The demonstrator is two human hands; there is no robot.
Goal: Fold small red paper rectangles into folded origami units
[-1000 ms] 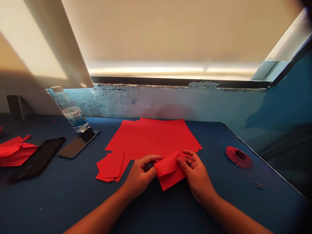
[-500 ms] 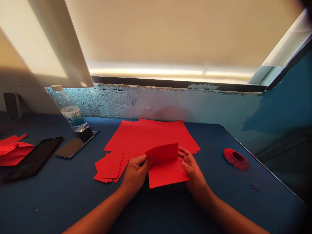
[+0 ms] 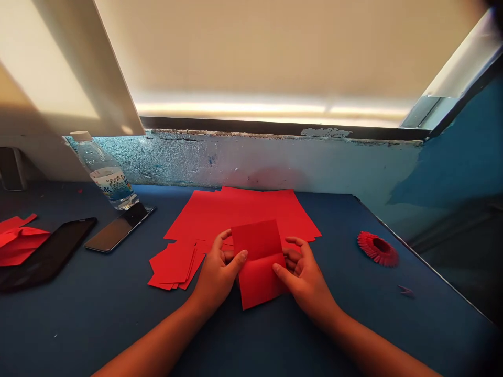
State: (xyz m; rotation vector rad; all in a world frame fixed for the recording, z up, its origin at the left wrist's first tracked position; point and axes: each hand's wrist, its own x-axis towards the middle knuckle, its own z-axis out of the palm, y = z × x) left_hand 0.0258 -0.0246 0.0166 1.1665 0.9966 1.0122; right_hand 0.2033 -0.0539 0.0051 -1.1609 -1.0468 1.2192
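Creased red sheet point(image 3: 260, 262) held above the desk point(image 3: 157, 330), before the large red sheets point(image 3: 243, 212). The grip of the left hand point(image 3: 220, 272) is clamped on its left edge; that of the right hand point(image 3: 304, 272), on its right edge.

Creased paper point(image 3: 261, 243): plain red. Large sheets point(image 3: 236, 209) and small pieces point(image 3: 171, 264): likewise plain red. Fringed ring point(image 3: 366, 244): dark red. Tabletop point(image 3: 118, 309): dark blue. Wall point(image 3: 176, 159): lighter blue, blotched. Bottle cap point(image 3: 80, 136): white. Bottle label point(image 3: 113, 183): white and blue, dark lettering. Blind point(image 3: 275, 47): beige, bright-banded near the bottom.
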